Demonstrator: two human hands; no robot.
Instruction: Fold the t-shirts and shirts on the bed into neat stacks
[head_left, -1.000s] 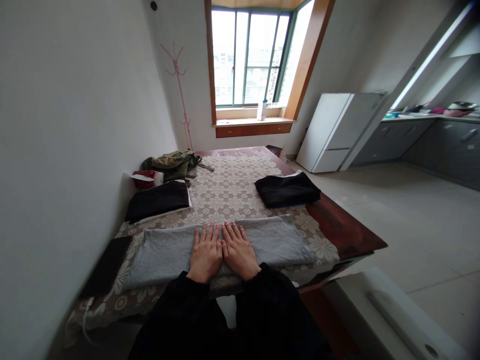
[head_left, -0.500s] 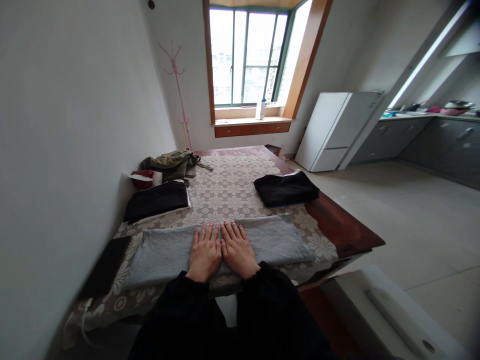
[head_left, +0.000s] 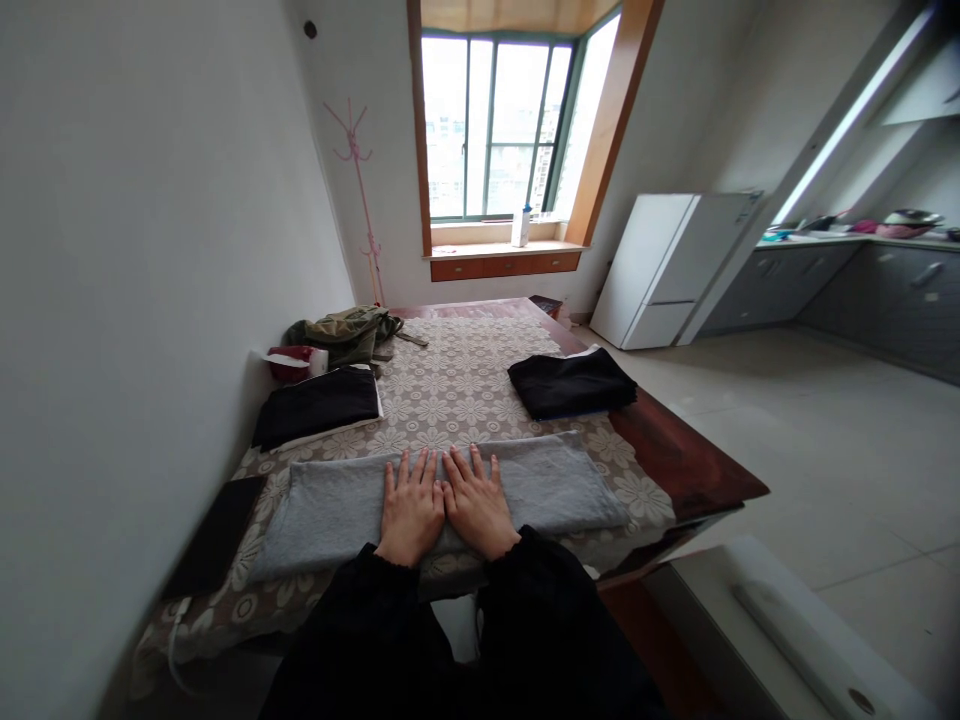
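Note:
A folded grey cloth (head_left: 555,485) lies crosswise along the near edge of a wooden table (head_left: 679,455) covered by a floral lace tablecloth (head_left: 457,375). My left hand (head_left: 410,508) and my right hand (head_left: 475,503) rest flat on the middle of the grey cloth, side by side and touching, fingers spread and pointing away from me. Neither hand grips anything. Black sleeves cover both forearms.
Folded black garments lie at the left (head_left: 319,405) and right (head_left: 571,382) of the table. An olive bag (head_left: 346,332) and a red-and-white item (head_left: 292,362) sit at the far left by the wall. A dark flat object (head_left: 214,535) lies at the near left. A white fridge (head_left: 667,268) stands beyond.
The fingers of both hands have spread slightly wider on the grey cloth. The camera has tilted a little; the hands stay in the same spot.

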